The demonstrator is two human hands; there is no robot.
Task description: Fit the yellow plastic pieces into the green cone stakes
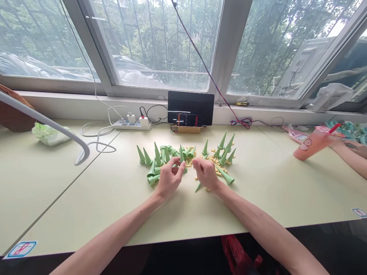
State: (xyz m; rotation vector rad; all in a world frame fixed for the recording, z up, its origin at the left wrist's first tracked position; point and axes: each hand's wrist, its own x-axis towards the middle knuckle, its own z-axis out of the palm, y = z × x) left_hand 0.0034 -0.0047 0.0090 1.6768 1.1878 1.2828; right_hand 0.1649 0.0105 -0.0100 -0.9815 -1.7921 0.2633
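My left hand (169, 178) is closed, its thumb and fingers pinching a green cone-shaped plastic spike (181, 154) with the tip up. A small yellow piece (188, 165) shows beside that spike, between my hands; I cannot tell whether it is attached. My right hand (207, 175) is curled shut a little to the right, and whatever its fingers hold is hidden. Several green spikes stand or lie left of my hands, such as one lying spike (153, 179). More are on the right, including a tilted spike (226, 175) among loose yellow pieces (219, 170).
Behind the spikes a phone (188, 120) leans against a dark tablet (190, 101). A power strip (133, 124) with cables is at back left. On the right stand a pink drink cup (315, 143) and another person's arm (351, 154). A white curved bar (43, 120) crosses the left.
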